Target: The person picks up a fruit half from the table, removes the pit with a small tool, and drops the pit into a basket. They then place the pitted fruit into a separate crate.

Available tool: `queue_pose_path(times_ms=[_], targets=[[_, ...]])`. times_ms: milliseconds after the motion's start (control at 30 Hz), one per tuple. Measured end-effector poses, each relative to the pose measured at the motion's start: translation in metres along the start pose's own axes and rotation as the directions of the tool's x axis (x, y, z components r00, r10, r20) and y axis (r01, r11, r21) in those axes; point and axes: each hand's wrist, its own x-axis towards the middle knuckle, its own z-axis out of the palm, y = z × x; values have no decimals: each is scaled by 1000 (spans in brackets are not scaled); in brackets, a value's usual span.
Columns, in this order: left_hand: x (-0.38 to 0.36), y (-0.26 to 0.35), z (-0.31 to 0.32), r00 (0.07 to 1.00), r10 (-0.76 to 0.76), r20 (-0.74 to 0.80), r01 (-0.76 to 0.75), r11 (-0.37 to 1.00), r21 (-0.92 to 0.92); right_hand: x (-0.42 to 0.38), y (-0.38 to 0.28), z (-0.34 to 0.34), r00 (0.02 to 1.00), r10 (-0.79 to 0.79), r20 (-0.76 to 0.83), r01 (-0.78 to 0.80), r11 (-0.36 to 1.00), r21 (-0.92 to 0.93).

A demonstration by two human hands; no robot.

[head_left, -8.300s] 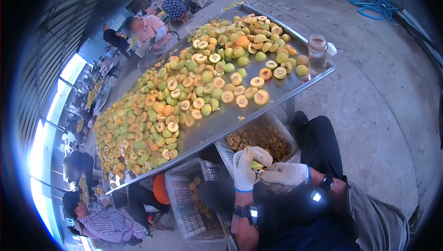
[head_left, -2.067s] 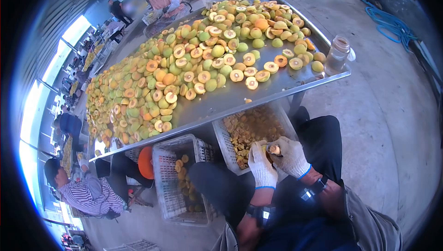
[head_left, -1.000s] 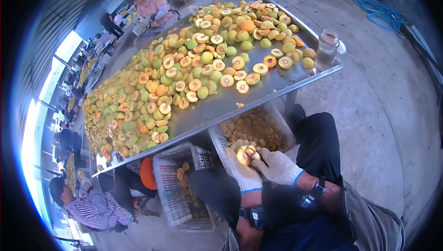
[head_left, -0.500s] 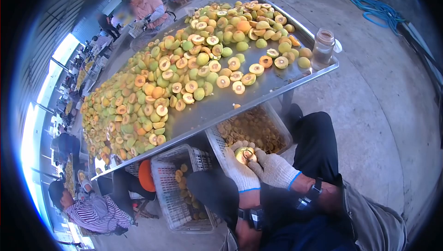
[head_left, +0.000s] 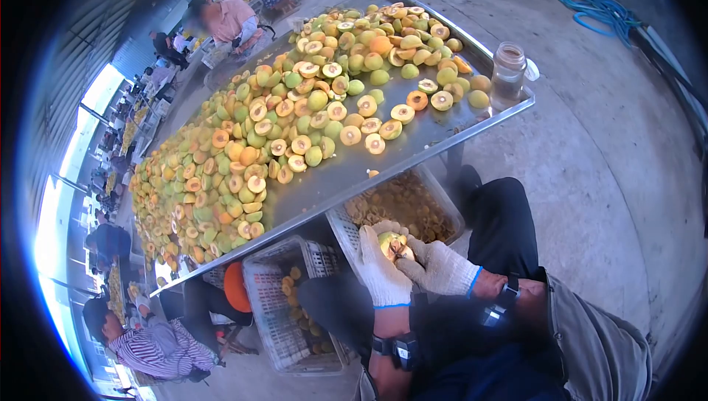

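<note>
My left hand (head_left: 381,268), in a white knit glove with a blue cuff, is closed around a peach half (head_left: 393,245). Its cut face is turned up, with brown at the centre. My right hand (head_left: 441,267), gloved the same way, presses its closed fingers against that cut face. It grips a small looped pitting tool, mostly hidden by the fingers and the fruit. Both hands are above my lap, at the near end of a white crate (head_left: 341,230) of brownish fruit scraps (head_left: 402,206).
A metal table (head_left: 324,189) bears a big heap of halved peaches (head_left: 273,117). A glass jar (head_left: 509,77) stands at its right corner. Another crate (head_left: 269,312) with some halves is left of my knee. A co-worker in stripes (head_left: 164,349) sits at lower left. A blue hose (head_left: 594,10) lies on the floor.
Both hands stay at almost the same place with the peach half. The dark loop that showed over the cut face is now less visible, and the fruit's centre looks more cut into.
</note>
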Motion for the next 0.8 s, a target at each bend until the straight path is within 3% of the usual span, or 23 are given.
queue_pose_path(times_ms=[33, 167, 233, 367, 567, 633, 667, 800], targets=[[-2, 0, 2, 999, 27, 17, -27, 999, 23, -2, 0, -1, 1000, 16, 8, -17, 996, 88], [-10, 5, 11, 993, 96, 70, -93, 995, -43, -3, 3, -1, 1000, -27, -8, 27, 999, 39], [-9, 6, 10, 982, 137, 130, -137, 991, -11, -5, 2, -5, 997, -47, 60, 43, 997, 69], [-3, 3, 6, 980, 140, 142, -150, 987, 60, -10, -5, -11, 995, 31, 93, -43, 990, 137], [4, 2, 2, 985, 80, 153, -90, 994, 64, -16, -12, -11, 994, 51, 96, -54, 998, 32], [2, 6, 0, 975, 94, 201, -123, 983, 134, -19, -11, -10, 982, 74, 174, -118, 958, 260], [1, 7, 0, 975, 94, 201, -123, 983, 136, -19, -8, -7, 982, 73, 174, -118, 958, 262], [1, 8, 1, 971, 102, 215, -135, 980, 147, -19, -3, 0, 997, -28, 76, 13, 983, 185]])
